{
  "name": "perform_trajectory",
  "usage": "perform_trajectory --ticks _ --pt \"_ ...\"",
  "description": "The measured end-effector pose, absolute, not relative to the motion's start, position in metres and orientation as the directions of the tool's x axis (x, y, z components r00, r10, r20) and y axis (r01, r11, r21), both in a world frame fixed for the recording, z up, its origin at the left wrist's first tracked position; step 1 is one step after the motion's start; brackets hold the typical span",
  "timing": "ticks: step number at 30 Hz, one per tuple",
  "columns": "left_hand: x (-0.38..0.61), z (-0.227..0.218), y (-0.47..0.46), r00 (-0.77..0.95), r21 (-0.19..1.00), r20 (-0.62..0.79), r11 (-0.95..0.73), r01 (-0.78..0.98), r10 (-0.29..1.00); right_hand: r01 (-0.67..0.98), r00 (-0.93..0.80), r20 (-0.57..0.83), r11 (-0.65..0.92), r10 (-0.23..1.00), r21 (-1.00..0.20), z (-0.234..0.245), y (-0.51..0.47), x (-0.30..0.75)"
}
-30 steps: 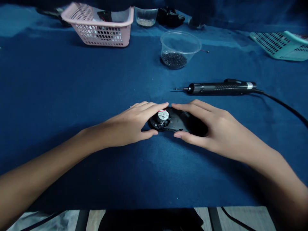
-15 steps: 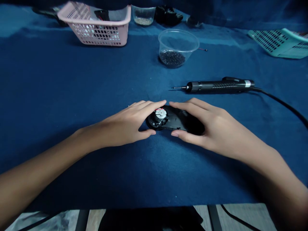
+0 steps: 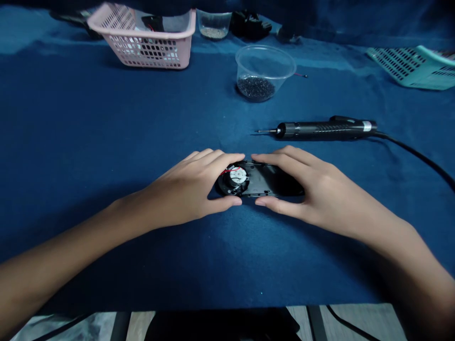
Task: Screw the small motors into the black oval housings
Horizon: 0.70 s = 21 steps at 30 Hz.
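Left hand and right hand both curled round an elongated black plastic shell, gripping it from its two ends: fingers along the far edge, thumbs along the near edge. Shell lies lengthwise between the palms, hollow side up; whether it rests on the dark blue cloth or is lifted a little, cannot tell. Index fingertips nearly meet at the far side; thumb tips sit a bit apart at the near side.

At the left-hand end of the shell, a round part with a white disc-shaped top, with a thin red wire running by the left index finger. Right palm covers the other end.

Beyond the right hand, a black cylindrical electric screwdriver lies sideways, bit pointing left, thick black cable trailing right. Farther off, ahead of the gap between hands, a clear plastic tub with small dark pieces at the bottom. Well ahead of the left hand, a pink plastic lattice basket; far right past the right hand, a teal plastic lattice basket.
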<state>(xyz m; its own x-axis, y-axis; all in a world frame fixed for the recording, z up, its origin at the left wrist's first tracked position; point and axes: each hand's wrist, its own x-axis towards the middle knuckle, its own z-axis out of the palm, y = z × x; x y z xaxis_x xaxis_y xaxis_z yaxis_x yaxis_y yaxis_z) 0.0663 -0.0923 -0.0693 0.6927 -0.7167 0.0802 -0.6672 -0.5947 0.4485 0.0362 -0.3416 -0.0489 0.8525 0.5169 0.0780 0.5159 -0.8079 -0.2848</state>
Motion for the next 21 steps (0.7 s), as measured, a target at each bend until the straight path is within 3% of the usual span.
perform_trajectory --ticks 21 --pt "0.0694 -0.0723 -0.0945 0.666 0.410 0.130 -0.572 -0.711 -0.735 0.514 0.851 0.065 -0.800 0.521 -0.311 -0.0501 -0.3410 0.0370"
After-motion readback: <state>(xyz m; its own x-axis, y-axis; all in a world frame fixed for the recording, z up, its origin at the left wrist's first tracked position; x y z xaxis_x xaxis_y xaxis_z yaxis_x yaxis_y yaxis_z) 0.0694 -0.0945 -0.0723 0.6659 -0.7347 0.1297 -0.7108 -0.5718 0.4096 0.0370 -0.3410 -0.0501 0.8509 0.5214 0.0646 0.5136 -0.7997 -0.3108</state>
